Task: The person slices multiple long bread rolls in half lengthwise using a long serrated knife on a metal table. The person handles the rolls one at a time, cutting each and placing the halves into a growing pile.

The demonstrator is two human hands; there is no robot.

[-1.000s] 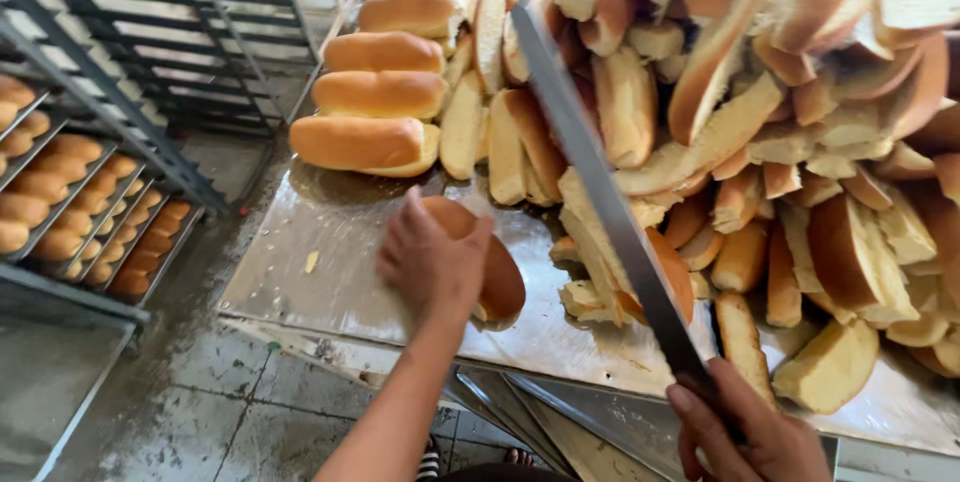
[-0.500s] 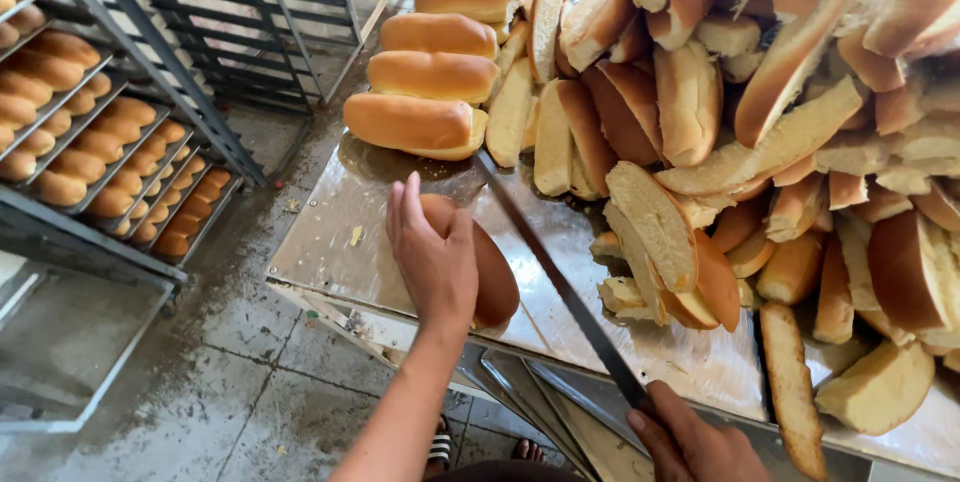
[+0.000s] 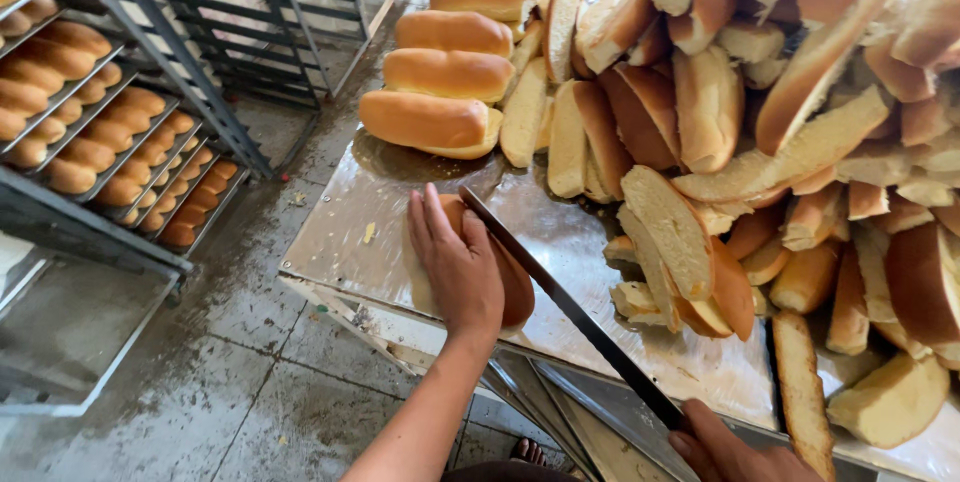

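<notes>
Golden bread roll (image 3: 515, 287) lies flat under left hand (image 3: 455, 262), beside knife (image 3: 570, 307).

left hand (image 3: 458, 267): palm down, fingers flat | right hand (image 3: 740, 447): fingers curled closed

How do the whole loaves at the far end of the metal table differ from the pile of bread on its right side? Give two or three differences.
The whole loaves are uncut, with smooth brown crust all round; the cut pile is halved lengthways, showing pale crumb. The whole loaves lie flat in a tidy row; the cut pile is heaped at all angles. Both sit on the metal table and have the same long shape.
</notes>
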